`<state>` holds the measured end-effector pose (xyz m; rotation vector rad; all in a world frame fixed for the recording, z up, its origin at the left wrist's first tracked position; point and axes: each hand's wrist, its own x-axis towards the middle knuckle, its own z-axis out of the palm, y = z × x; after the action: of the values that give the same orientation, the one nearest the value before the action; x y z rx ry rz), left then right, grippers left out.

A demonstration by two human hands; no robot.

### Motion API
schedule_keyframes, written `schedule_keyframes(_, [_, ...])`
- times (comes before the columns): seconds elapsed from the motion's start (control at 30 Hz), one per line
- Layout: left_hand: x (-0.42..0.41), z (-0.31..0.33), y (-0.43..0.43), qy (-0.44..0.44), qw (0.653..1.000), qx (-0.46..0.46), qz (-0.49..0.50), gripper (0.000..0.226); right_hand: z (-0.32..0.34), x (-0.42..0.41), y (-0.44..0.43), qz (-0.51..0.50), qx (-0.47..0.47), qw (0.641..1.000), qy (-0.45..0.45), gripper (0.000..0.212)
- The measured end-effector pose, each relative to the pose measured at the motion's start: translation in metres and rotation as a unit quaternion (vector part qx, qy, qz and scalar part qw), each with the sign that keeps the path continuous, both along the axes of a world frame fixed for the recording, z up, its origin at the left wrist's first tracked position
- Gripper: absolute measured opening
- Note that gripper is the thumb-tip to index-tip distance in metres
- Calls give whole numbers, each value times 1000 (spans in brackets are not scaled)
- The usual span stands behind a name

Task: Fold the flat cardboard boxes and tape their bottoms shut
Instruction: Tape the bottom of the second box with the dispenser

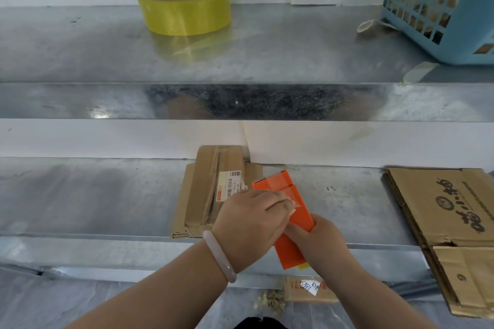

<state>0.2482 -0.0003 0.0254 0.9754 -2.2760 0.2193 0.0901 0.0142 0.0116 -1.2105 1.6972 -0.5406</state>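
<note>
An orange tape dispenser is held over the front edge of the lower metal shelf. My right hand grips its lower part from the right. My left hand, with a pale bracelet on the wrist, lies on top of it, fingertips pinched on a bit of clear tape on its face. A sliver of yellow tape shows at its bottom end. Just behind my left hand lies a flattened cardboard box with a barcode label. A stack of flat printed cardboard boxes lies at the right.
A yellow tape roll stands on the upper metal shelf. A blue plastic basket sits at that shelf's right end. Below the lower shelf, a small cardboard piece with a handwritten note lies on the floor.
</note>
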Motion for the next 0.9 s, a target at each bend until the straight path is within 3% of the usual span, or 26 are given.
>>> schedule_keyframes(0.17, [1, 4, -4, 35, 999, 10, 8, 22, -1, -4, -6, -1, -15, 1000, 5, 29])
schedule_keyframes(0.4, [6, 24, -12, 147, 978, 121, 80, 29, 7, -10, -13, 17, -43, 999, 24, 30])
schedule_keyframes(0.5, [6, 26, -14, 162, 973, 141, 82, 29, 8, -7, -14, 15, -44, 998, 29, 46])
schedule_keyframes(0.7, [5, 26, -12, 193, 964, 163, 85, 26, 17, -12, -14, 26, -60, 998, 2, 101])
schedule_keyframes(0.9, [1, 29, -11, 195, 964, 158, 84, 25, 15, -13, -15, 49, -124, 991, -10, 65])
